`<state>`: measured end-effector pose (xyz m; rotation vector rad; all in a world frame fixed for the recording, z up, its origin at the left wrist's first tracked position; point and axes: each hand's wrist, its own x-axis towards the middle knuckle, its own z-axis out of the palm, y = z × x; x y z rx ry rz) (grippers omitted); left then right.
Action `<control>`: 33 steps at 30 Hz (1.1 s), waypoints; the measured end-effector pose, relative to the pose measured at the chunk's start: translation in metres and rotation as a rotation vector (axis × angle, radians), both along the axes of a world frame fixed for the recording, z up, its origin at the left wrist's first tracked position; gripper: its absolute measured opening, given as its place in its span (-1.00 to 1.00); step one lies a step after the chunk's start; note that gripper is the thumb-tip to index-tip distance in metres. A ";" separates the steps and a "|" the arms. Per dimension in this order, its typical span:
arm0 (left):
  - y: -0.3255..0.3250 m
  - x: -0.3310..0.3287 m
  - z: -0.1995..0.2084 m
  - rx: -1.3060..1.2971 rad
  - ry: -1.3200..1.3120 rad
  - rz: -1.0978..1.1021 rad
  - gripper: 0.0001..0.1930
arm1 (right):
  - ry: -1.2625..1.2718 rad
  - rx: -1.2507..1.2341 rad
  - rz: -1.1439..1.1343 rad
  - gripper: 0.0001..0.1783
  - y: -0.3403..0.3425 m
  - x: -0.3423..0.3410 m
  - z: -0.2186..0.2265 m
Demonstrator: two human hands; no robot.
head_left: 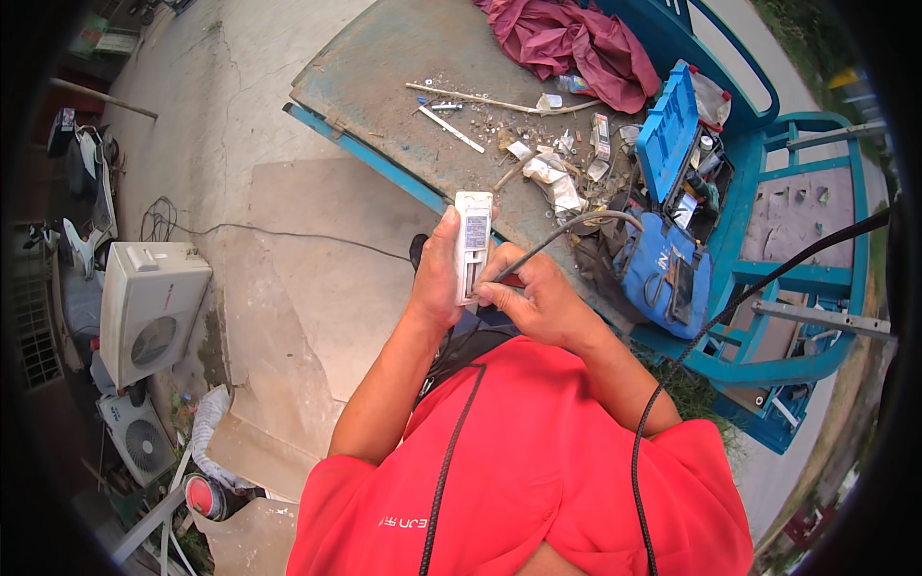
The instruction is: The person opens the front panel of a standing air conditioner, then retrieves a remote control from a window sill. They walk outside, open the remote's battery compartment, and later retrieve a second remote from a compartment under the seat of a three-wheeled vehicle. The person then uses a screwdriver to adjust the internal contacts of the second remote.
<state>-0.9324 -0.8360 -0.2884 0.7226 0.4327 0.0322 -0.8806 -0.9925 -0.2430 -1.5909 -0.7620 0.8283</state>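
Observation:
Upright in front of me is a white remote control [474, 230], its back turned up with a printed label. A long slot, like an open battery compartment, shows in its lower half. My left hand [437, 269] is closed around its left edge. At its lower right, my right hand [538, 298] is closed in a pinch beside the slot. A grey cord [567, 227] curves from near a blue tool bag [663, 274] to the pinching fingertips. Something orange-red shows partly beneath the right hand; I cannot make it out.
The blue cart's bed [384, 58] ahead carries sticks, paper scraps, maroon cloth [586, 48] and an opened blue toolbox [669, 130]. At left stand white outdoor air-conditioner units [154, 307] and a paint tin [205, 496]. A thin cable [288, 233] crosses the ground.

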 end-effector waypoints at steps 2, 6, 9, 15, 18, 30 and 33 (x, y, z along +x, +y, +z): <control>0.000 0.000 0.000 -0.161 -0.002 -0.085 -0.28 | 0.168 0.057 0.001 -0.88 -0.001 0.000 0.000; -0.001 -0.002 -0.001 -0.189 -0.041 0.019 -0.24 | 0.367 0.173 -0.143 -0.88 -0.003 -0.002 0.001; -0.002 -0.004 -0.002 -0.286 -0.123 -0.026 -0.21 | 0.403 0.168 -0.280 -0.86 -0.005 -0.004 0.002; -0.004 -0.009 -0.002 -0.055 -0.263 0.063 -0.11 | 0.293 0.149 -0.416 -0.80 -0.007 -0.010 0.004; -0.005 -0.012 -0.001 0.107 -0.329 0.115 -0.04 | 0.138 0.188 -0.403 -0.78 -0.008 -0.014 0.005; -0.011 -0.023 0.001 0.383 -0.283 0.278 0.05 | -0.475 0.143 -0.356 -0.79 -0.003 -0.027 0.004; -0.013 -0.025 0.002 0.418 -0.273 0.332 0.06 | -0.501 0.172 -0.380 -0.76 -0.001 -0.029 0.003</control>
